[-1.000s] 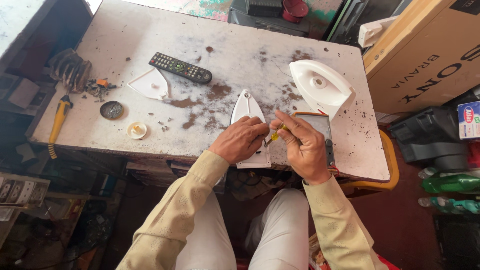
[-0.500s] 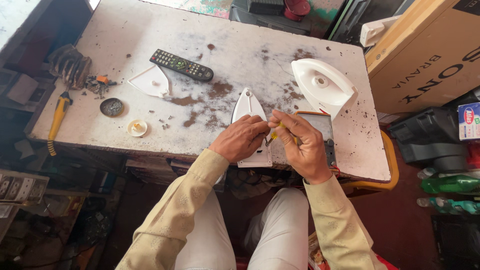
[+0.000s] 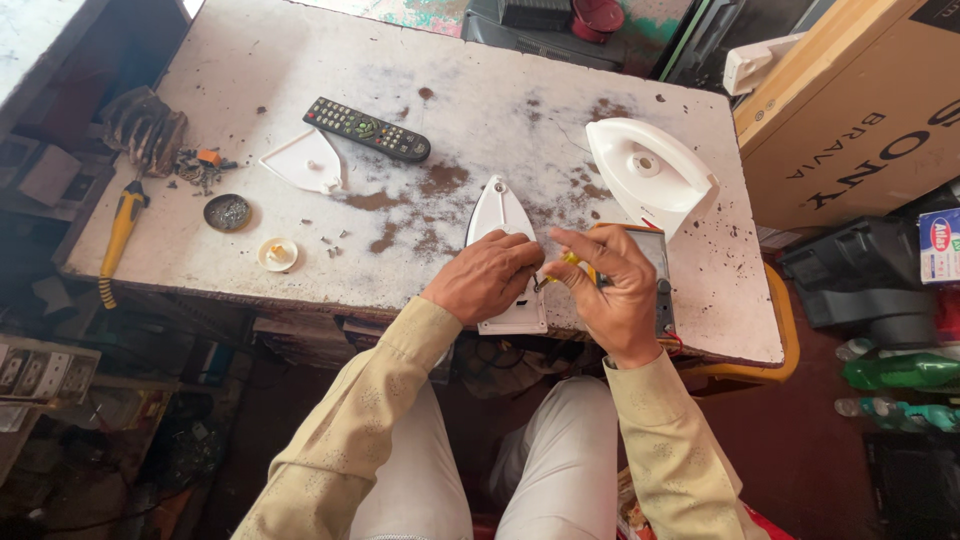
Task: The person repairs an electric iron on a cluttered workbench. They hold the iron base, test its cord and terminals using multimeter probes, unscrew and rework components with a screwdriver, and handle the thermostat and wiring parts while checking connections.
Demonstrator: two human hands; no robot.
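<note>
Pressing my left hand [image 3: 487,275] on the soleplate [image 3: 503,225], my right hand [image 3: 612,280] grips a screwdriver [image 3: 572,260] there; cover [image 3: 648,175] already off, screws [image 3: 330,240] loose on counter [image 3: 300,80].

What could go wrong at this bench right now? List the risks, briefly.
1. The left hand pins the white iron soleplate right beside the yellow-handled tool in the right hand; a slip could jab the fingers.
2. The soleplate lies at the table edge and might slide off.
3. Small loose parts lie scattered and could be lost.
</note>
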